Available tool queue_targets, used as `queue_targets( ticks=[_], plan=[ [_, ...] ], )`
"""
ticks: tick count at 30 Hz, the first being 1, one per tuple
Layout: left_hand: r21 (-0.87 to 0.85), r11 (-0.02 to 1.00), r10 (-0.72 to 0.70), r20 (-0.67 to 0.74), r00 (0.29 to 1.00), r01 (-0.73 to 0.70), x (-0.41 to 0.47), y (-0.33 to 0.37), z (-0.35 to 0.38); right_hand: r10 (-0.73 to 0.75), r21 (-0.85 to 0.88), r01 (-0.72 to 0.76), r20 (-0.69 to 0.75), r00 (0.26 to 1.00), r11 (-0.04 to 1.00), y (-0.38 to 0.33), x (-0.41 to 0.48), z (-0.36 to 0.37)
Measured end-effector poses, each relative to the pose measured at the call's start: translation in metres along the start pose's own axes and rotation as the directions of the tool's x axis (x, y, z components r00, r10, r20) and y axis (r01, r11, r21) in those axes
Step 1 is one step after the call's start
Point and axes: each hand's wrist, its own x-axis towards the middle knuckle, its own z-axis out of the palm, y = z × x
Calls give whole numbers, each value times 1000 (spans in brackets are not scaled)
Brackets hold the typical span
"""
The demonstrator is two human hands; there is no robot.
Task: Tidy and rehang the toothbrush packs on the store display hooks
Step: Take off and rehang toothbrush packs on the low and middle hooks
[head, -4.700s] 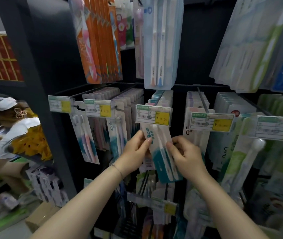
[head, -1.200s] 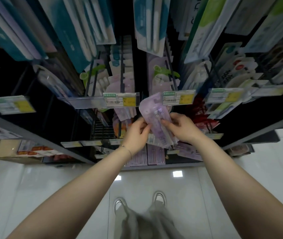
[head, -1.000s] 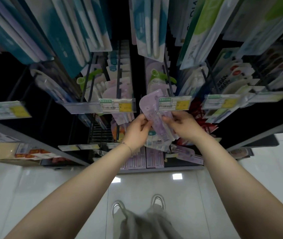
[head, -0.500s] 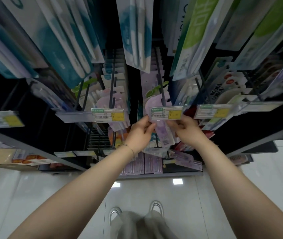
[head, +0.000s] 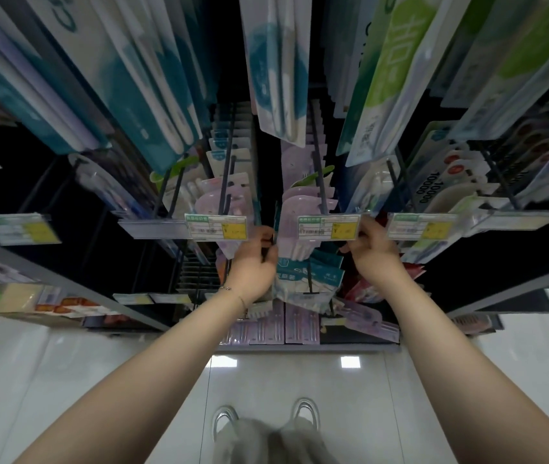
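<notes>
Hanging upper packs (head: pixel 279 78): teal, white and green toothbrush cards, overlapping the row below.
Centre hook (head: pixel 317 155): black rod with lilac cards threaded along it and a price tag (head: pixel 328 226) at its tip.
Teal pack (head: pixel 306 277): on a lower hook, directly beneath.
Lilac pack (head: pixel 294 252): front of the centre hook's row, just behind and under the price tag, white brush handles showing.
Left hand (head: pixel 254 262): pinches the Lilac pack's left edge.
Right hand (head: pixel 375 254): fingers curled at the price tag's right end; gripping tag or pack, cannot tell.
</notes>
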Motion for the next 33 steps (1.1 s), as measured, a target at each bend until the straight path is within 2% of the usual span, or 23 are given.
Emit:
queue_targets(
  ticks=[3, 5, 9, 14, 17, 20, 29, 33],
  plan=[
    [7, 998, -55, 20, 998, 55, 7, 2, 1, -45, -3, 45, -54, 998, 999, -13, 9, 5],
    [7, 997, -72, 5, 997, 72, 16, 2, 1, -46, 57, 50, -70, 997, 997, -24, 15, 8],
    [-24, 999, -34, -57, 998, 32, 32, 9, 1, -68, 139, 74, -48, 997, 988, -41, 27, 9],
    [-98, 994, 28, -161, 987, -45, 42, 27, 6, -42, 317, 33, 22, 999, 948, -43, 34, 12],
    [-150, 986, 41, -159, 986, -65, 40, 37, 8, -36, 308, 15, 63, 997, 951, -43, 36, 15],
    [-133, 991, 11, -156, 988, -32, 45, 35, 8, -37, 296, 18, 60, 997, 955, -38, 37, 15],
    [-23, 995, 93, -67, 993, -95, 38, 21, 13, 0, 248, 16, -64, 998, 969, -27, 42, 12],
    [-49, 997, 56, -60, 997, -59, 42, 18, 14, 3, 307, 22, -80, 997, 952, -33, 36, 12]
  ],
)
